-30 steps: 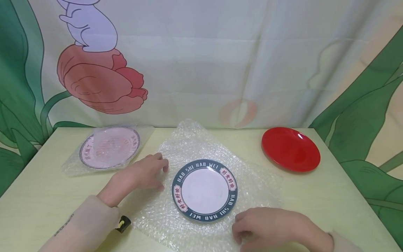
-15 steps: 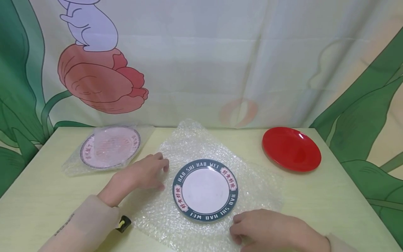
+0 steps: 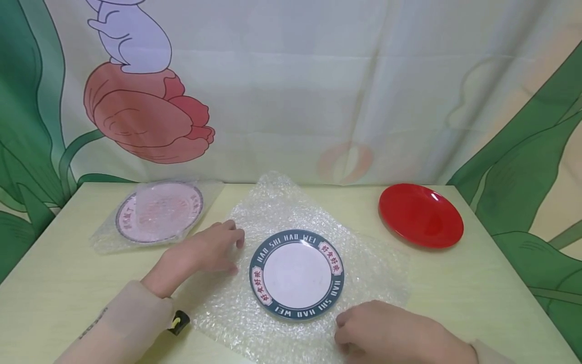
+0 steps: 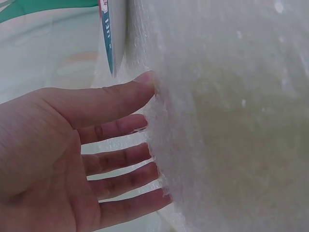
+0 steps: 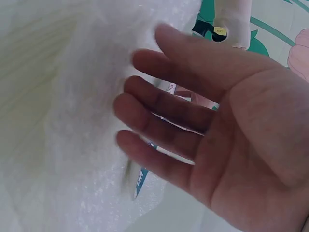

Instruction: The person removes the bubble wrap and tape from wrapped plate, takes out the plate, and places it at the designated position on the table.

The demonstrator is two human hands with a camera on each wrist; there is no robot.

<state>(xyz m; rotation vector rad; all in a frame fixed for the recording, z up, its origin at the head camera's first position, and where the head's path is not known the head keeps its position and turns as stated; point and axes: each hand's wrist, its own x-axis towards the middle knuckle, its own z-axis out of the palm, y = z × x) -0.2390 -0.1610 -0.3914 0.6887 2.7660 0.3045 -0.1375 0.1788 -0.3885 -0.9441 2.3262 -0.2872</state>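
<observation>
The left grip (image 3: 206,250), fingers spread, touches the bubble wrap (image 3: 291,215); the right grip (image 3: 386,328), fingers parted, is close against it. Between both grips, the green-rimmed plate (image 3: 297,275) lies on the wrap.

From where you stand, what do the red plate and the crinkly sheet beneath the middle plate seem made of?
Red plate: glossy, perhaps plastic or glazed ceramic; its sharp highlight shows shine but leaves the material open. Sheet: likely clear plastic bubble wrap, judging by its bumpy, translucent, glinting surface.
</observation>
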